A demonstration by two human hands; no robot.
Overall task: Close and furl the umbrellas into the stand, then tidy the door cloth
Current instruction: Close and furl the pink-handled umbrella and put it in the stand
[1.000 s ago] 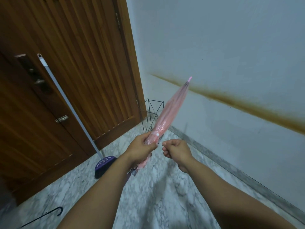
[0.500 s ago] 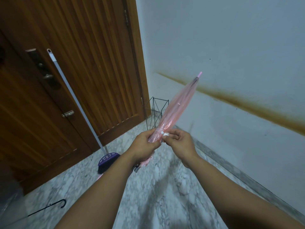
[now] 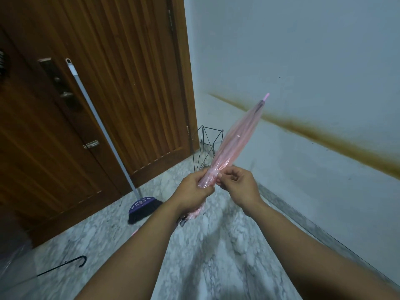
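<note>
1. Our left hand (image 3: 193,187) wraps tight around the long see-through pink plastic umbrella (image 3: 234,140), which is closed and points up toward 1 o'clock.
2. Our right hand (image 3: 237,187) pinches the pink folds just beside the left one, fingers curled in.
3. The thin black wire stand (image 3: 205,148) waits at 12 o'clock, beside the brown wooden door (image 3: 121,79).
4. A purple broom (image 3: 141,205) leans at 10 o'clock.

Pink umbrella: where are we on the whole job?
Done: pink umbrella is closed and rolled slim. In hand: left hand grips it while right hand pinches at the wrap. Left: wire stand holds nothing; another umbrella lies on the floor. No door cloth in view.
</note>
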